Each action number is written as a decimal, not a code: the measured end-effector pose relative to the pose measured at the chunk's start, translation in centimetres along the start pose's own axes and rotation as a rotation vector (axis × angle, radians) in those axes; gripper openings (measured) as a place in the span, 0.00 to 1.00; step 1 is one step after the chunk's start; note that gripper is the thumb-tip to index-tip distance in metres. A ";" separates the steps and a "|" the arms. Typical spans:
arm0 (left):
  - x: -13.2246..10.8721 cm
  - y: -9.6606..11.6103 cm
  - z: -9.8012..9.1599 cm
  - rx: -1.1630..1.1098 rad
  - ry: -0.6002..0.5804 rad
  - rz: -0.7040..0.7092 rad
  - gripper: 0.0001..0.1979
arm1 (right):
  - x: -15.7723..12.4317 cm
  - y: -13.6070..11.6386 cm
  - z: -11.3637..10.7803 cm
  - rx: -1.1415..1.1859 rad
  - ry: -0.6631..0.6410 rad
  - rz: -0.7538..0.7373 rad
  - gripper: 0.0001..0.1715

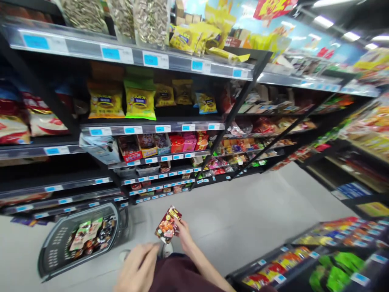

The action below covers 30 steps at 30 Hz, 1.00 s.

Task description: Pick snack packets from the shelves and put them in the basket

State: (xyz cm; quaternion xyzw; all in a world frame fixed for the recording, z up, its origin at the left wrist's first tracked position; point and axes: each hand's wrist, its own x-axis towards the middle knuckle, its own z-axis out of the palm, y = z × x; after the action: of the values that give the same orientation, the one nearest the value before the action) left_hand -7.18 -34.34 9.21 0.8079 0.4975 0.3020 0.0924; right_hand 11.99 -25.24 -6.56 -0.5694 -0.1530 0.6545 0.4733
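Note:
A dark red snack packet [167,225] with a food picture on its front is gripped at its right edge by my right hand [182,231]. It is held up over the floor, in front of my body. My left hand [138,265] is close to the camera, to the lower left of the packet and apart from it. Blur smears its fingers, and I cannot make out anything in them. A grey shopping basket [51,248] stands on the floor to the left, with several snack packets [88,235] inside.
Shelves [158,125] with price tags run along the left and ahead, carrying yellow snack bags [140,99] and small boxes [178,142]. Low bins [273,267] of bright packets stand at the lower right. More shelving [349,174] lines the right. Grey floor [243,207] runs between.

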 end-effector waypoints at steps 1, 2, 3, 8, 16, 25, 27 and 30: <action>0.0 0.0 0.5 0.002 -0.052 0.037 0.24 | 0.0 0.0 -0.1 0.005 -0.001 0.008 0.35; -0.1 0.2 1.1 -0.006 -0.110 0.080 0.27 | 0.0 0.0 -0.2 0.009 -0.003 0.014 0.35; -0.3 0.5 1.6 -0.018 -0.166 0.117 0.29 | 0.0 0.0 -0.3 0.010 -0.010 0.019 0.35; 0.1 2.2 2.4 0.031 -0.275 -0.050 0.32 | -0.4 -0.3 -0.6 -0.027 -0.090 0.027 0.34; 3.1 2.5 4.2 0.090 -0.365 -0.266 0.28 | -2.8 -2.2 -1.3 -0.094 -0.249 -0.024 0.28; 3.6 1.9 6.4 0.013 -0.497 -0.359 0.33 | -1.4 -3.5 -2.5 -0.074 -0.257 -0.092 0.26; 4.8 1.2 7.3 -0.021 -0.544 -0.361 0.31 | -0.5 -4.2 -3.2 -0.080 -0.232 -0.120 0.26; 7.6 0.2 9.4 -0.135 -0.558 -0.348 0.26 | 1.0 -5.9 -4.4 -0.094 -0.170 -0.143 0.25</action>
State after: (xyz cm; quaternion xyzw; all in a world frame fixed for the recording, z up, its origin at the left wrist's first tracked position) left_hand 0.89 -26.52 4.80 0.7544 0.5624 0.0811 0.3287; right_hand 18.65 -22.96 -4.13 -0.5211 -0.2632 0.6569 0.4771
